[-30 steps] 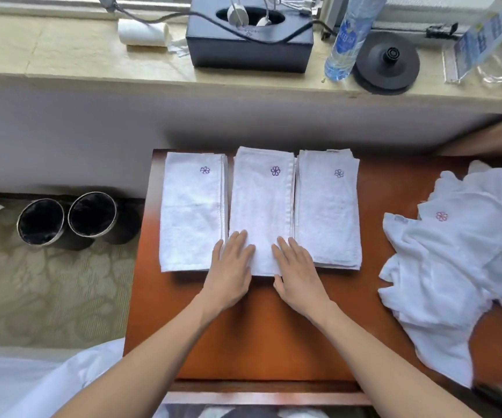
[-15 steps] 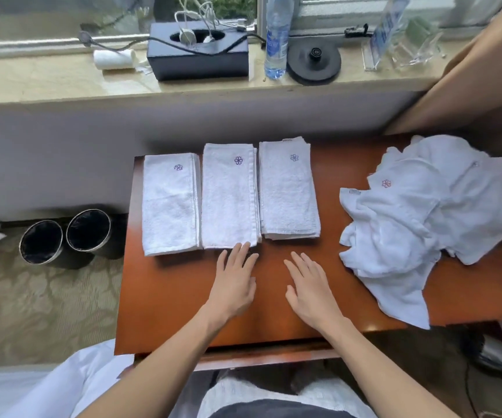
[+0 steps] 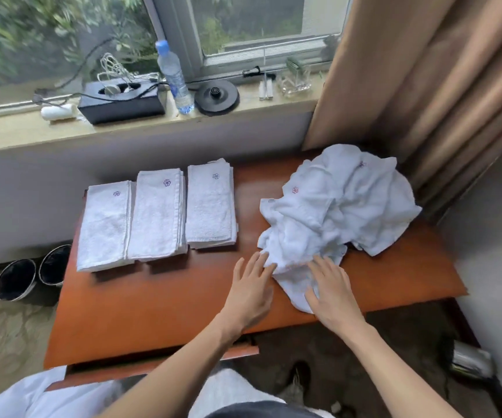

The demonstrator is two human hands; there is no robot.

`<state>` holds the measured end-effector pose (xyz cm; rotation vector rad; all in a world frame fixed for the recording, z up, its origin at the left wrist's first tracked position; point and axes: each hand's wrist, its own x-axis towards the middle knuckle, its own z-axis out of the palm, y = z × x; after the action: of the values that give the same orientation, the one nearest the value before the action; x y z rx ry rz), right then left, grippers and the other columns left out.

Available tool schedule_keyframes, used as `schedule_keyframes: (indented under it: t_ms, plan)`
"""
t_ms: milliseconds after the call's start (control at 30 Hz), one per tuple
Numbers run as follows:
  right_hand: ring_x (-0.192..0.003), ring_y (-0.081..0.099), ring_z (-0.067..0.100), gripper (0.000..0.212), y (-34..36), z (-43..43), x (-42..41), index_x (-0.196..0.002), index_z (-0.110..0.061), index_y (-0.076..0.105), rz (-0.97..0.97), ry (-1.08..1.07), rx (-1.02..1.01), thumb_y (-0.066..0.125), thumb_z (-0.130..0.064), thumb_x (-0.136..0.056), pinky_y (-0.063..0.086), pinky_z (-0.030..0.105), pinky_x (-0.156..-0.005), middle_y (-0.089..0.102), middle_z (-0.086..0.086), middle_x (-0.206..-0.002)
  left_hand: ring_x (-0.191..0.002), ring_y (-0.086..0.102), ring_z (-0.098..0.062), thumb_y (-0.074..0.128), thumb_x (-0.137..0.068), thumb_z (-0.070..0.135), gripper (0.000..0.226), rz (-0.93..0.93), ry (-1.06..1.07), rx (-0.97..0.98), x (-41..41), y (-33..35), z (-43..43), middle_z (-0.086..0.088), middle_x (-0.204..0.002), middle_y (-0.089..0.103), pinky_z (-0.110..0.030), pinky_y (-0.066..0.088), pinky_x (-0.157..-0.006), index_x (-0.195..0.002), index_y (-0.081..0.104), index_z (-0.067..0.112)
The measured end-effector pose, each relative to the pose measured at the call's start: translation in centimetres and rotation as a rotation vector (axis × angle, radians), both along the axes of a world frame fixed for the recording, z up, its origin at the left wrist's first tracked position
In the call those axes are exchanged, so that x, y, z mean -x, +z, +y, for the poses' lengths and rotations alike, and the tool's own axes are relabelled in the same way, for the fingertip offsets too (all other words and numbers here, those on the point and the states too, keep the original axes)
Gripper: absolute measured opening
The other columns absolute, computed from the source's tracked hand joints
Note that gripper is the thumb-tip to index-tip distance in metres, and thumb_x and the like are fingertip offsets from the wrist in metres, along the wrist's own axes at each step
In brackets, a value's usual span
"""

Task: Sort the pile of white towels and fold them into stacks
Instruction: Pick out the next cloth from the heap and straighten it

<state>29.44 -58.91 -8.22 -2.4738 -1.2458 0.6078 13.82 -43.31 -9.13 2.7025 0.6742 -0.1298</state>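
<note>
Resting flat and released, fingers straight, the left hand and right hand touch the near corner of the loose pile of towels, which sits at the right of the tabletop. Best to pinch only that nearest towel's edge and draw it onto bare wood, well clear of the three folded stacks at left.
</note>
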Motion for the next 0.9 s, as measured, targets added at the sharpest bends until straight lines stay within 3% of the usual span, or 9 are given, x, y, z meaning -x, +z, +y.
schedule_keyframes:
  t_ms: [200, 467, 633, 700, 767, 900]
  plan:
    - [-0.158, 0.01, 0.017, 0.056, 1.6, -3.1, -7.2, -0.159, -0.018, 0.034, -0.043, -0.026, -0.026, 0.047, -0.026, -0.105, 0.005, 0.034, -0.127, 0.021, 0.0, -0.17, -0.159, 0.005, -0.019, 0.043, -0.102, 0.029, 0.054, -0.043, -0.035, -0.035, -6.2, 1.4, -3.5, 0.001, -0.171, 0.017, -0.042, -0.009, -0.125, -0.156, 0.036, 0.023]
    - [-0.155, 0.018, 0.02, 0.05, 0.8, 3.6, -14.9, -0.153, -0.024, 0.045, -0.046, 0.115, -0.016, 0.05, -0.026, -0.103, 0.012, 0.035, -0.125, 0.028, 0.002, -0.167, -0.159, 0.011, -0.022, 0.042, -0.103, 0.029, 0.054, -0.009, 0.034, -0.052, -13.2, -0.7, -0.2, -0.002, -0.17, 0.02, -0.052, 0.003, -0.126, -0.156, 0.036, 0.021]
    - [-0.155, 0.02, 0.026, 0.045, -1.3, 5.8, -16.1, -0.146, -0.02, 0.054, 0.067, 0.236, 0.156, 0.049, -0.021, -0.102, 0.016, 0.038, -0.124, 0.03, 0.006, -0.166, -0.159, 0.01, -0.021, 0.041, -0.104, 0.028, 0.057, -0.004, 0.164, 0.104, -16.3, -3.8, 0.5, -0.001, -0.17, 0.02, -0.048, 0.006, -0.126, -0.159, 0.031, 0.019]
    - [-0.141, 0.039, 0.032, 0.044, -1.5, 6.6, -16.8, -0.144, -0.015, 0.057, 0.168, 0.257, 0.197, 0.049, -0.016, -0.1, 0.032, 0.041, -0.117, 0.046, 0.009, -0.151, -0.156, 0.019, -0.023, 0.045, -0.102, 0.024, 0.056, -0.033, 0.176, 0.178, -17.4, -4.4, 0.4, -0.004, -0.168, 0.025, -0.047, 0.017, -0.124, -0.157, 0.036, 0.018]
    - [-0.126, 0.049, 0.031, 0.04, -1.6, 7.4, -18.3, -0.138, -0.011, 0.063, 0.253, 0.234, 0.164, 0.048, -0.012, -0.101, 0.042, 0.041, -0.107, 0.055, 0.01, -0.133, -0.144, 0.04, -0.028, 0.052, -0.095, 0.014, 0.051, -0.105, 0.194, 0.253, -19.0, -4.2, 0.6, -0.01, -0.159, 0.039, -0.047, 0.038, -0.112, -0.146, 0.048, 0.014]
    - [-0.127, 0.051, 0.016, 0.036, -1.2, 6.2, -19.9, -0.134, -0.014, 0.067, 0.347, 0.176, 0.077, 0.051, -0.015, -0.102, 0.04, 0.026, -0.103, 0.056, 0.001, -0.137, -0.113, 0.057, -0.029, 0.052, -0.09, 0.008, 0.052, -0.117, 0.274, 0.28, -20.2, -3.8, 0.0, -0.006, -0.144, 0.048, -0.046, 0.049, -0.09, -0.14, 0.05, 0.021]
